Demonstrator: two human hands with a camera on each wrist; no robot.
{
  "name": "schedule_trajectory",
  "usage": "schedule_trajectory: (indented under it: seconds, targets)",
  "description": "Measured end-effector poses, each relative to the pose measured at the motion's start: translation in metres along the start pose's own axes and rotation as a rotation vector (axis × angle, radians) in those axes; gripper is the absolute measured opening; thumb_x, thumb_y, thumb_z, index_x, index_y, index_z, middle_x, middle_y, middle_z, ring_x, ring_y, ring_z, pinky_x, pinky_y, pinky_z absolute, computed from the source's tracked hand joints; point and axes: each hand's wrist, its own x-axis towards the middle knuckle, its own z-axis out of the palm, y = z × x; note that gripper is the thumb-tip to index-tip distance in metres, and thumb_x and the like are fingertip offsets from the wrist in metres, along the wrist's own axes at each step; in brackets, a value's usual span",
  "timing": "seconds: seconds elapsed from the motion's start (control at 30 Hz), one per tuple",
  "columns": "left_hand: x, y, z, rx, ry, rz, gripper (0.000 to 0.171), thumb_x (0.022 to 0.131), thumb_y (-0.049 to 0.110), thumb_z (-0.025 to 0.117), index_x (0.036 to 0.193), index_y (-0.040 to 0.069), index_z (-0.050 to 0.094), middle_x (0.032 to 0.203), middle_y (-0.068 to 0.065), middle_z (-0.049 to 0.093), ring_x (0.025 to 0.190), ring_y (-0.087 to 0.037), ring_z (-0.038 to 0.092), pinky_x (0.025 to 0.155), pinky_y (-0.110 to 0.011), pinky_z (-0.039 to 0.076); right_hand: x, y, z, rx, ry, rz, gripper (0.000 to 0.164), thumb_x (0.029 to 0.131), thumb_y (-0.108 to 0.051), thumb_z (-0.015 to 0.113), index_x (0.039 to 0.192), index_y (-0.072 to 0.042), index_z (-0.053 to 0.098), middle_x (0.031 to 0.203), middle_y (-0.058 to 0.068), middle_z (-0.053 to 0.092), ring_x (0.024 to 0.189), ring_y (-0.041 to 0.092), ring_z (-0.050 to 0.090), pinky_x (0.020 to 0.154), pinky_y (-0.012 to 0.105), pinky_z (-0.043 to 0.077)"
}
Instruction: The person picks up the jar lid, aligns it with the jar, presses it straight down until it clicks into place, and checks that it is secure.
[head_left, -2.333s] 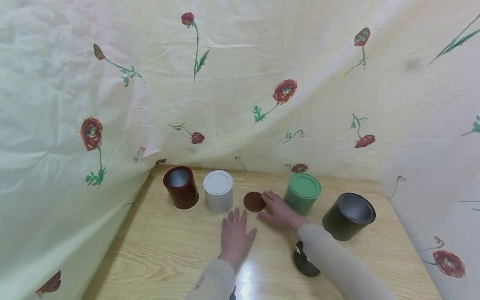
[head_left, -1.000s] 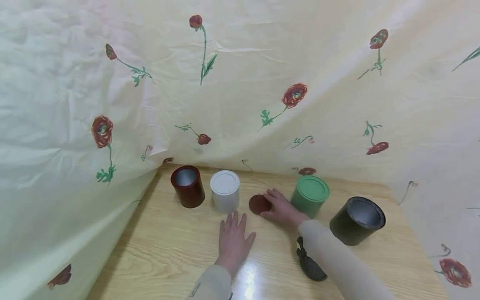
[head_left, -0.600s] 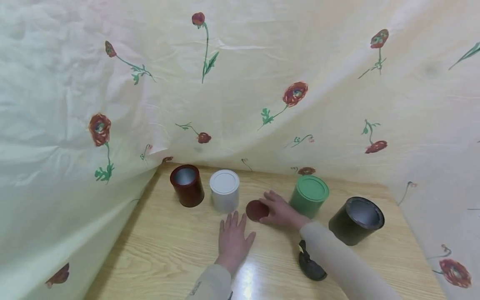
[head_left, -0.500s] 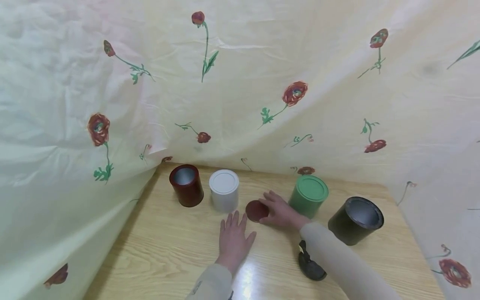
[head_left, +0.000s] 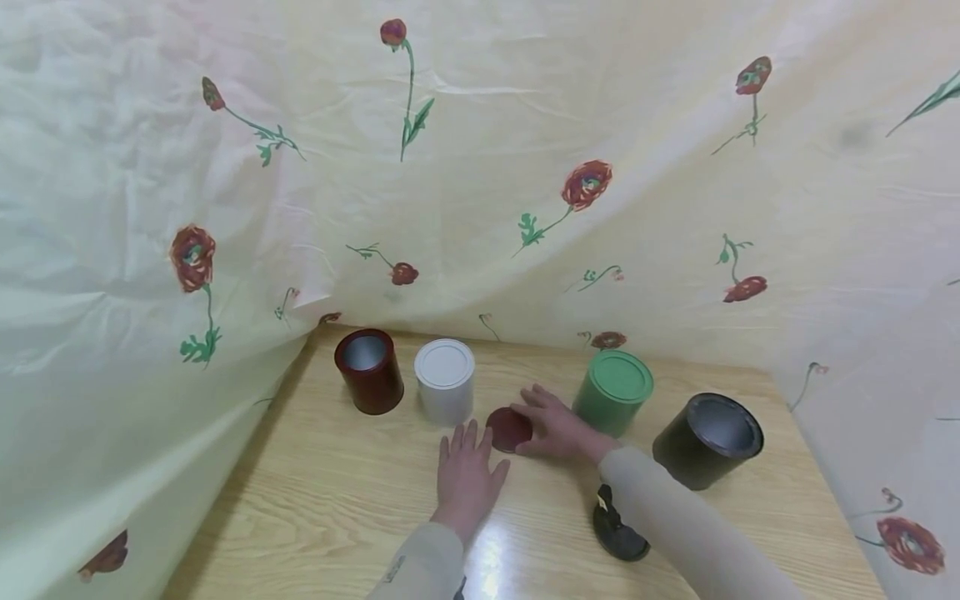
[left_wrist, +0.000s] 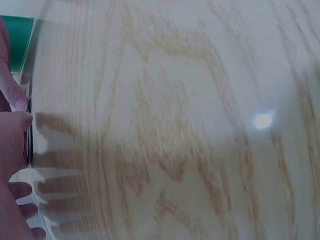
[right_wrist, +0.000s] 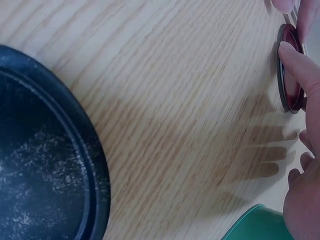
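My right hand (head_left: 558, 427) holds a dark red round lid (head_left: 508, 430) by its right side, thumb at the near edge and a finger at the far edge. In the right wrist view the thumb lies across the lid's rim (right_wrist: 287, 95). My left hand (head_left: 467, 482) rests palm down on the table with fingers spread, fingertips close beside the lid's left edge. A white can (head_left: 444, 385) with its lid on stands just beyond the left fingers. Right of my right hand stands a green can (head_left: 615, 392), also lidded. At the back left is an open dark red can (head_left: 369, 375).
An open black can (head_left: 705, 446) stands at the right, near my right forearm. A black lid (head_left: 618, 533) lies on the wooden table (head_left: 322, 500) under that arm, partly hidden by the wrist camera. Flower-patterned cloth (head_left: 480, 233) hangs behind and at both sides.
The red lid has come nearer to me and closer to my left fingers, with my right thumb and fingers around its side. The left hand has hardly moved.
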Motion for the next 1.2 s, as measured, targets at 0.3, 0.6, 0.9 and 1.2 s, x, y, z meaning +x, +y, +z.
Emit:
schedule_trajectory:
  seconds: [0.3, 0.6, 0.9, 1.2]
  targets:
    - [0.0, -0.003, 0.002, 0.044, -0.002, 0.015, 0.066, 0.106, 0.059, 0.055, 0.156, 0.017, 0.057, 0.165, -0.014, 0.047, 0.154, -0.037, 0.041, 0.127, -0.059, 0.031, -0.004, -0.002, 0.0, -0.003, 0.004, -0.014, 0.076, 0.092, -0.035, 0.086, 0.154, -0.005, 0.056, 0.168, 0.029, 0.034, 0.158, 0.054, 0.02, 0.123, 0.074, 0.023]
    - [-0.009, -0.01, -0.005, -0.016, -0.007, 0.025, 0.061, 0.106, 0.054, 0.059, 0.153, 0.016, 0.06, 0.164, -0.015, 0.048, 0.154, -0.039, 0.04, 0.127, -0.06, 0.03, -0.011, -0.007, 0.002, 0.01, -0.004, -0.046, 0.074, 0.093, -0.034, 0.085, 0.155, -0.007, 0.056, 0.169, 0.027, 0.033, 0.159, 0.053, 0.018, 0.122, 0.076, 0.021]
    - [-0.022, -0.027, -0.007, -0.011, -0.017, 0.071, 0.06, 0.106, 0.054, 0.058, 0.153, 0.017, 0.061, 0.164, -0.014, 0.048, 0.154, -0.039, 0.04, 0.128, -0.06, 0.029, -0.015, -0.016, 0.014, -0.001, 0.014, -0.092, 0.073, 0.092, -0.037, 0.086, 0.153, -0.007, 0.059, 0.167, 0.026, 0.038, 0.159, 0.051, 0.023, 0.124, 0.072, 0.024]
    - [-0.033, -0.047, -0.011, 0.004, 0.009, 0.135, 0.059, 0.103, 0.057, 0.061, 0.148, 0.018, 0.066, 0.161, -0.013, 0.053, 0.151, -0.038, 0.046, 0.126, -0.061, 0.031, -0.022, -0.031, 0.028, -0.023, 0.038, -0.1, 0.075, 0.091, -0.045, 0.085, 0.152, -0.009, 0.06, 0.169, 0.021, 0.039, 0.16, 0.045, 0.024, 0.126, 0.067, 0.024]
